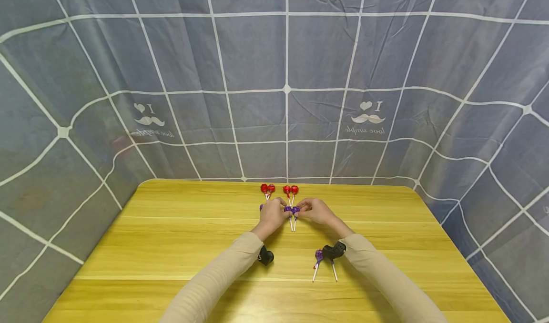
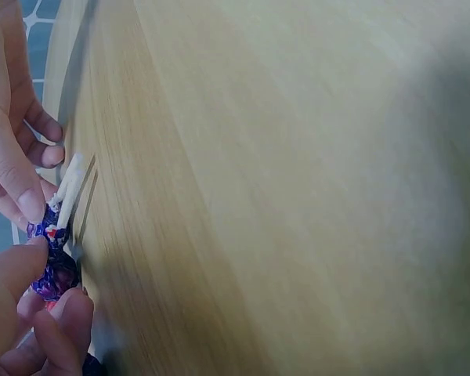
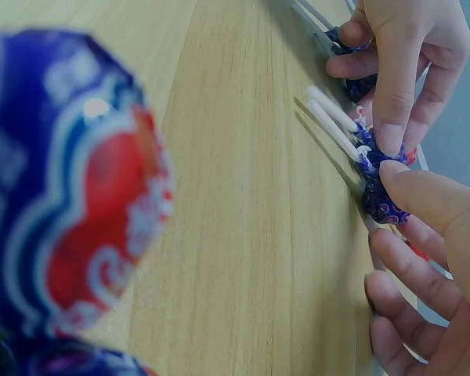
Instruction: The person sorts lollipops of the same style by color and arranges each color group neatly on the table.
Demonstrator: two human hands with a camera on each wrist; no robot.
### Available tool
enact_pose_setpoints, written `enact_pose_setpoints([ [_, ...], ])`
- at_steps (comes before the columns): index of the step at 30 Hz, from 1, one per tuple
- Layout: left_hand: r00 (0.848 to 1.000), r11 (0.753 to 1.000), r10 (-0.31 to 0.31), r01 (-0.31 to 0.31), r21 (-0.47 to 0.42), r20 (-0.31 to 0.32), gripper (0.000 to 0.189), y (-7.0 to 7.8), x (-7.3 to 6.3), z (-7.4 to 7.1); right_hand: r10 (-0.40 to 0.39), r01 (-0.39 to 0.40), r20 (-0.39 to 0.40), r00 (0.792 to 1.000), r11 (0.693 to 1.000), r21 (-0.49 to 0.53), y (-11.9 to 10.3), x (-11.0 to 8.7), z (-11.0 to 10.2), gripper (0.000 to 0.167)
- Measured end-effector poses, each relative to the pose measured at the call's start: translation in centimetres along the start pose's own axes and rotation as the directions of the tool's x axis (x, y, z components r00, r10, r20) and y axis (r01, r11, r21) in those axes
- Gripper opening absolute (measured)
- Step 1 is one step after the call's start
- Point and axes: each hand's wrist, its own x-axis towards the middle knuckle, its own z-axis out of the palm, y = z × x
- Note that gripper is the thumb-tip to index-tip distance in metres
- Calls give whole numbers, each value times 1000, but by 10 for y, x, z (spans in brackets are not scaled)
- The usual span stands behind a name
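Note:
Two purple-wrapped lollipops lie side by side between my hands, their white sticks pointing towards me. My left hand pinches the head of the left purple lollipop between thumb and fingers. From the other side, my right hand pinches the right purple lollipop; the right wrist view shows its thumb on the wrapper. The two heads touch or nearly touch. Just beyond them is a pair of red lollipops, with sticks crossing towards the purple heads.
Another pair of red lollipops lies at the back left. More purple lollipops are partly hidden under my left hand. Nearer me, under the right wrist camera, lie a purple lollipop and another's stick. A grey curtain surrounds the wooden table.

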Motion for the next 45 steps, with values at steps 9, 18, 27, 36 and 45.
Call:
enact_pose_setpoints([
  [9, 1000, 1000, 5, -5, -13, 6, 31, 1, 0, -2, -17, 17, 6, 1000, 1000, 10, -1, 0, -2, 31],
  [18, 1000, 1000, -13, 13, -16, 7, 31, 1, -2, -4, 1, -1, 1, 1000, 1000, 6, -1, 0, 0, 27],
  [27, 999, 999, -39, 39, -6, 2, 30, 2, -2, -1, 40, -40, -5, 999, 999, 4, 0, 1, 1, 24],
  [36, 999, 999, -44, 44, -4, -23, 30, 3, -1, 1, 69, -69, -8, 998, 997, 24, 0, 1, -1, 24],
  [45, 999, 999, -44, 45, 14, -27, 31, 5, -2, 1, 45, -44, -12, 999, 998, 38, -2, 0, 0, 26],
])
